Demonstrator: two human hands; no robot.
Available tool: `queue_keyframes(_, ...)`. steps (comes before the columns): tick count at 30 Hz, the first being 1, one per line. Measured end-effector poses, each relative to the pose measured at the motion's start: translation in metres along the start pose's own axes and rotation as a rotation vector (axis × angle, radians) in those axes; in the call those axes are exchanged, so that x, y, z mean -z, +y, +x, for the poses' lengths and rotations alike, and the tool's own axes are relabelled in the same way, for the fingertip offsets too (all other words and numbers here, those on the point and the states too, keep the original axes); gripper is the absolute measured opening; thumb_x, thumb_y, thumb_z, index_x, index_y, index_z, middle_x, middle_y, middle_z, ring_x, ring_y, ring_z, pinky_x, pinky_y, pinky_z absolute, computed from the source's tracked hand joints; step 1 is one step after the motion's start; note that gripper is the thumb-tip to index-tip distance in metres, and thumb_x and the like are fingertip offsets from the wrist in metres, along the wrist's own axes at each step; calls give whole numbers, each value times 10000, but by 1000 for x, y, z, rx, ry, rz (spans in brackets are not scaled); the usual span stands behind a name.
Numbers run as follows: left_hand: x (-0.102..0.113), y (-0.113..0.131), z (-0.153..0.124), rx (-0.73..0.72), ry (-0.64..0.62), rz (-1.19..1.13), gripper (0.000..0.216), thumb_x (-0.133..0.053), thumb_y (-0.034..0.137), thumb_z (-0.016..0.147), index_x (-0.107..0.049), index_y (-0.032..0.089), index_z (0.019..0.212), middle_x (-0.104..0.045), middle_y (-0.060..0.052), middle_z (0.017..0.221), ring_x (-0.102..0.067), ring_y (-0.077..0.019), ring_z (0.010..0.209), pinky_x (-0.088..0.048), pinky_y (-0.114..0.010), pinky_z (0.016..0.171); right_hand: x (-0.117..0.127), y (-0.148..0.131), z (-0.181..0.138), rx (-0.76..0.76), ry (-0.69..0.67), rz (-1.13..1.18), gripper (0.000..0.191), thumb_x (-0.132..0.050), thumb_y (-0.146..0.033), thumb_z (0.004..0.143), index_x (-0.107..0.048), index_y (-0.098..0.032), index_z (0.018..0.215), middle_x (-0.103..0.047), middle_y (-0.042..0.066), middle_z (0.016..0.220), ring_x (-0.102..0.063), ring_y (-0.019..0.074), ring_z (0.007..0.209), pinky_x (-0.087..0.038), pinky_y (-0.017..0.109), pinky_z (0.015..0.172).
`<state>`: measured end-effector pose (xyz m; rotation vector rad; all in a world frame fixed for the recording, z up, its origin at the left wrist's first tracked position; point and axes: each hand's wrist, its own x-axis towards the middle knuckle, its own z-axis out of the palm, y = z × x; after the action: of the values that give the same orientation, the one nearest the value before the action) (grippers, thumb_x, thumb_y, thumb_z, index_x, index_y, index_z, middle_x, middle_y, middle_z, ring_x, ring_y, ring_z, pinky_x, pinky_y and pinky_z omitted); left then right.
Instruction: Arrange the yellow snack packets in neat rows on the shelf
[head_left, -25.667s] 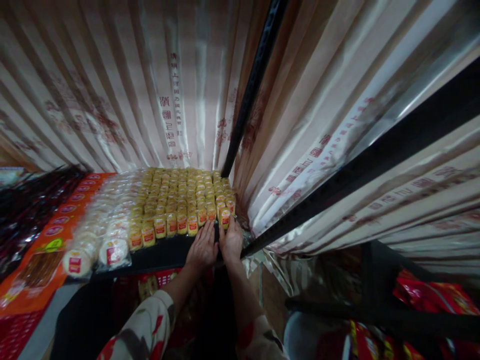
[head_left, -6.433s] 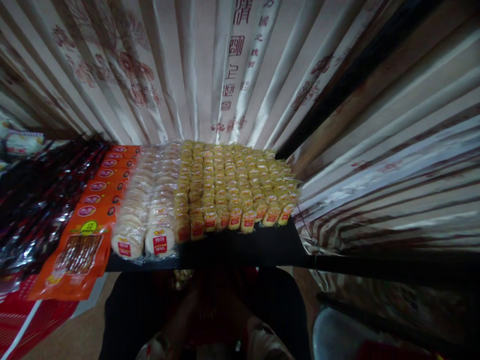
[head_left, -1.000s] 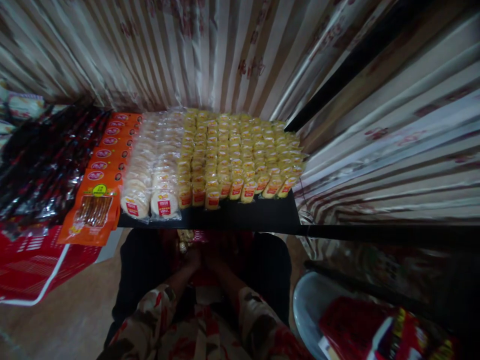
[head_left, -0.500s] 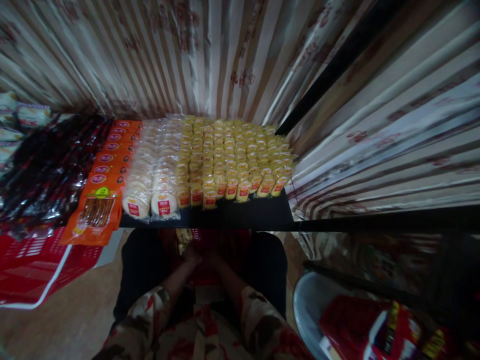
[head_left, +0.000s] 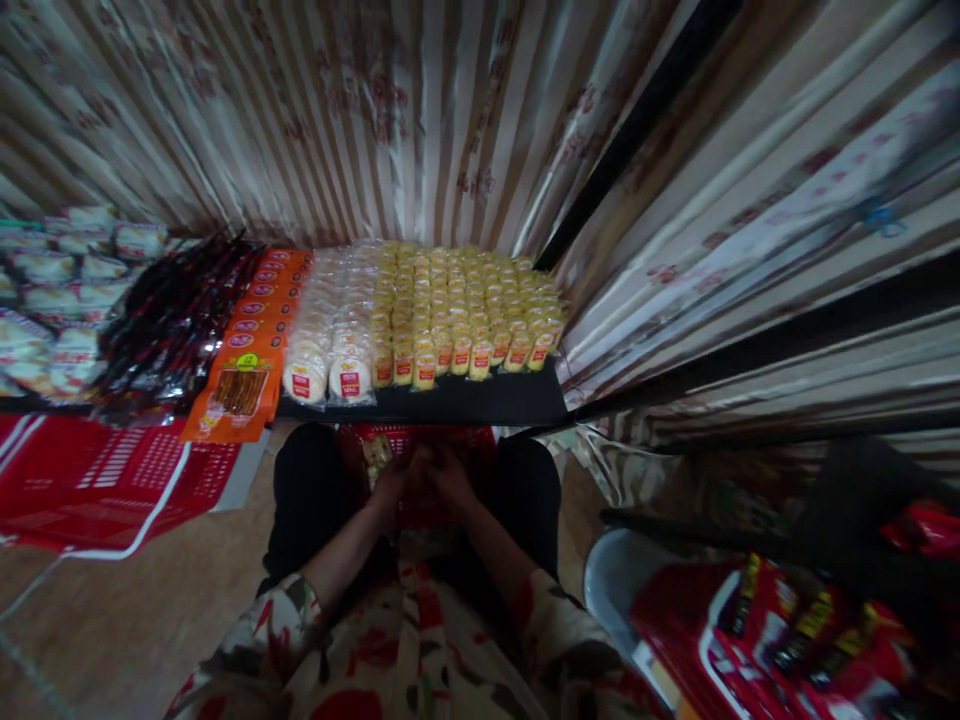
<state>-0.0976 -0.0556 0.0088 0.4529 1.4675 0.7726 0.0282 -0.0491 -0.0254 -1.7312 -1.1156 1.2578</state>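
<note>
Left hand (head_left: 396, 484), right hand (head_left: 452, 480), close together, grip unclear, over one red basket (head_left: 474, 446), two round cracker packs (head_left: 305, 380) above

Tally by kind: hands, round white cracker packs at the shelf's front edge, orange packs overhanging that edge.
Hands: 2, left hand and right hand
Round cracker packs: 2
Orange pack: 1
Total: 5
</note>
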Motion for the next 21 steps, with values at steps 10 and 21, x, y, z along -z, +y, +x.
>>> queue_keyframes(10, -3, 32, -34, -182, -176, -166, 289, -683, 154, 597, -644, 167, 883, -689, -28, 840, -628, -138, 717, -478, -230, 655, 29, -47, -23, 91, 41, -26, 590, -652, -290, 677, -493, -196, 1238, -623, 94, 1168, -588, 227, 1074, -446, 409, 946)
queue_keyframes(21, -1, 103, -63, -432, -326, 332, 193, -557, 188, 608, -646, 156, 777, -634, 11, 712, -556, -128, 682, -411, -216, 648, 68, -108, -55, 828, -139, -537, 301, -428, -303, 921, -593, -216, 1157, -638, 65, 1127, -541, 205, 1048, -420, 367, 939)
